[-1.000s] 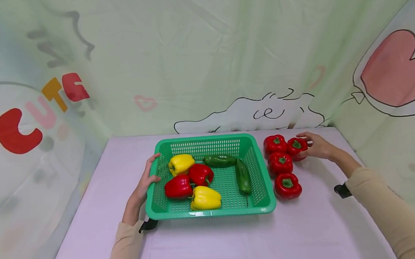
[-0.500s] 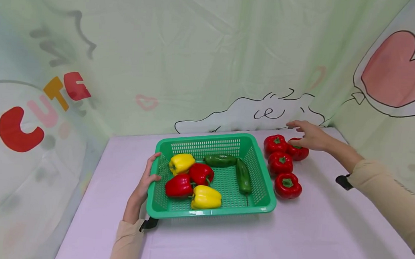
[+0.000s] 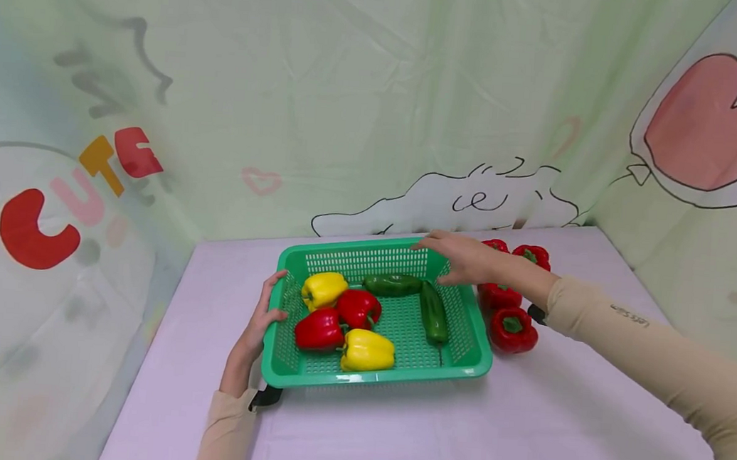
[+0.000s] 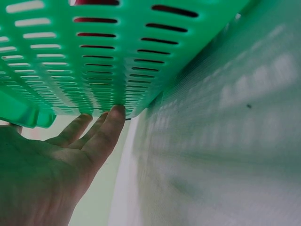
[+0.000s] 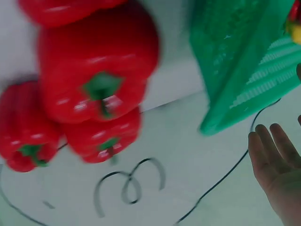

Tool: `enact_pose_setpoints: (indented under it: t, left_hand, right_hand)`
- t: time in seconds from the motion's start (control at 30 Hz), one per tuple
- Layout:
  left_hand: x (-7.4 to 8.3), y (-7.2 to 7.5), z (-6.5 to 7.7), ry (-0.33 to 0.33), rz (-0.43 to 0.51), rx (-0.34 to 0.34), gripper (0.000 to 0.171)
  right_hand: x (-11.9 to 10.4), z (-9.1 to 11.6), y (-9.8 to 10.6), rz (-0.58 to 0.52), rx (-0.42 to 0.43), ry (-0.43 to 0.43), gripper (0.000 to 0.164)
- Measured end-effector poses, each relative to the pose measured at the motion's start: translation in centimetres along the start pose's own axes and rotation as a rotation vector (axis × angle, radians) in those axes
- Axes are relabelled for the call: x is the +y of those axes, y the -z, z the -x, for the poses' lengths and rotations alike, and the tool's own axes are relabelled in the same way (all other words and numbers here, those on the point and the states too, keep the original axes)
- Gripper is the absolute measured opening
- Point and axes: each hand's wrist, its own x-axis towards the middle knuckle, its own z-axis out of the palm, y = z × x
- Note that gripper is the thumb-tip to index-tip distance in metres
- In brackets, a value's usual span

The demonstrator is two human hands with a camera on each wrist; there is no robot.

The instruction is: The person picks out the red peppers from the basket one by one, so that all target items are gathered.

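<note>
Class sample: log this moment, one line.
left hand: holds green basket; right hand: empty, near basket's far right corner; red peppers: four outside basket

A green slotted basket, its left rim held by the left hand and its far right corner near the right hand, contained two yellow peppers, two red peppers and two long green peppers, while four other red peppers stood stem-up just beside it.
</note>
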Motion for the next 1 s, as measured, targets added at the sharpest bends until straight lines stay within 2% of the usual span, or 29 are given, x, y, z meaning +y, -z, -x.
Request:
enact_pose_setpoints:
  t: [0.23, 0.43, 0.57, 0.7, 1.0]
  left_hand:
    - [0.2, 0.1, 0.1, -0.014, 0.002, 0.000, 0.080]
    - [0.3, -0.3, -0.1, -0.024, 0.020, -0.007, 0.081]
    - [0.2, -0.5, 0.0, -0.013, 0.023, -0.013, 0.081]
    - [0.2, -0.5, 0.1, -0.008, 0.026, -0.017, 0.082]
    - [0.2, 0.0, -0.1, -0.023, 0.011, -0.013, 0.081]
  right_hand:
    - [-3.8, -4.4, -2.5, 0.125, -0.133, 0.104, 0.068]
    - [-5.5, -6.7, -5.1, 0.210, -0.210, 0.178, 0.066]
    - [-6.0, -7.3, -6.7, 0.266, -0.230, 0.206, 0.066]
    - [-6.2, -7.4, -7.5, 0.255, -0.243, 0.203, 0.060]
    - [-6.4, -7.9, -7.4, 0.268, -0.235, 0.142, 0.052]
